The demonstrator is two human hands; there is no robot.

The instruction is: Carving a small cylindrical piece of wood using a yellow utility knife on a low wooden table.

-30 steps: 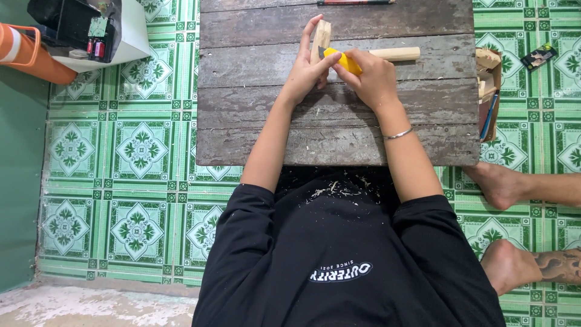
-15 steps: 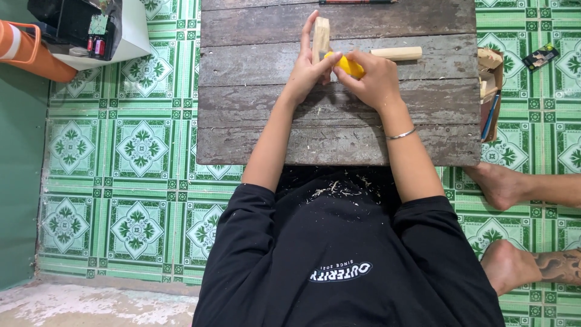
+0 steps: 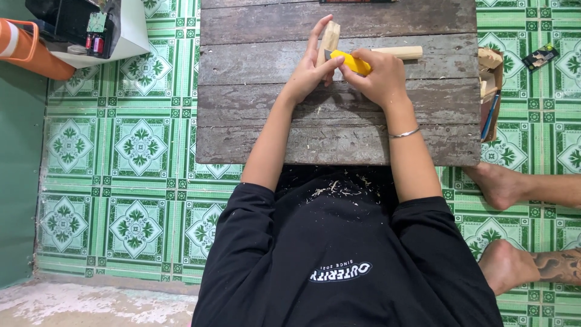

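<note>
Left hand on wood piece, right hand gripping yellow knife, box perhaps holding offcuts

Yellow utility knife, pale tan wood piece, pale dowel near the far edge of the grey weathered plank table. Black shirt. Floor tiles: green-white floral pattern. Orange container.

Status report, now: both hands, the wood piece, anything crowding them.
Left hand grips small wood block upright. Right hand holds yellow knife against it. Wooden dowel lies behind on plank table, close to right hand.
</note>
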